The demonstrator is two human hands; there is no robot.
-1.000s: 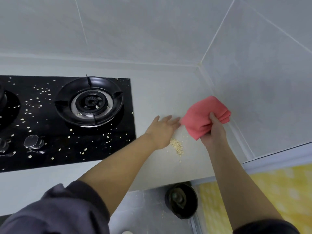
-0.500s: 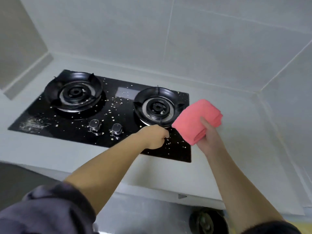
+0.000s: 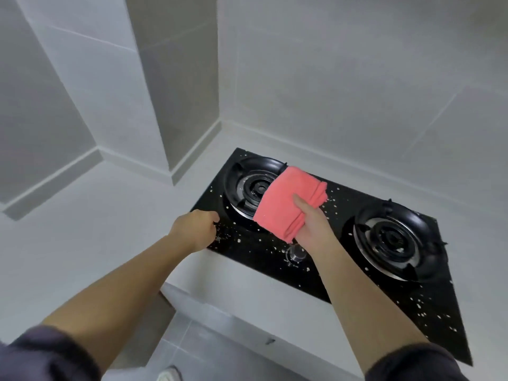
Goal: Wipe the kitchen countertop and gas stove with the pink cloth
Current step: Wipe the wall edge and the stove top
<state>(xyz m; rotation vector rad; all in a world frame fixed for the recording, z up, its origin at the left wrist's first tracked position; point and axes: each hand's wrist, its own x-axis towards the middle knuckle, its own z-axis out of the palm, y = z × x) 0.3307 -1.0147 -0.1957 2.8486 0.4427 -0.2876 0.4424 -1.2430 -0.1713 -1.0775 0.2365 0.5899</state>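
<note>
1. As I look down through the head camera, two bare forearms reach forward out of dark sleeves (image 3: 41, 356) over the pale countertop (image 3: 96, 215).
2. The left hand (image 3: 196, 229) sits at the front-left corner of the black gas stove (image 3: 341, 215), fingers curled into a fist. I cannot tell whether anything lies inside it.
3. Pale crumbs (image 3: 239, 240) speckle the glass beside that fist and along the stove's front edge.
4. The right hand (image 3: 313, 226) grips the folded pink cloth (image 3: 286, 202), thumb pressed on top and fingers wrapped underneath.
5. A silver knob (image 3: 296, 254) shows on the stove front, just beside the right wrist.
6. The pink cloth is over the stove, and from my view it covers the right side of the left burner (image 3: 247, 185). I cannot tell whether it touches the metal.
7. The right burner (image 3: 393, 240) sits well apart from both hands, its black ring and steel dish in full view.
8. Grey wall tiles (image 3: 330, 78) rise behind the stove, with a boxed column (image 3: 178, 92) standing at the left corner of the counter.
</note>
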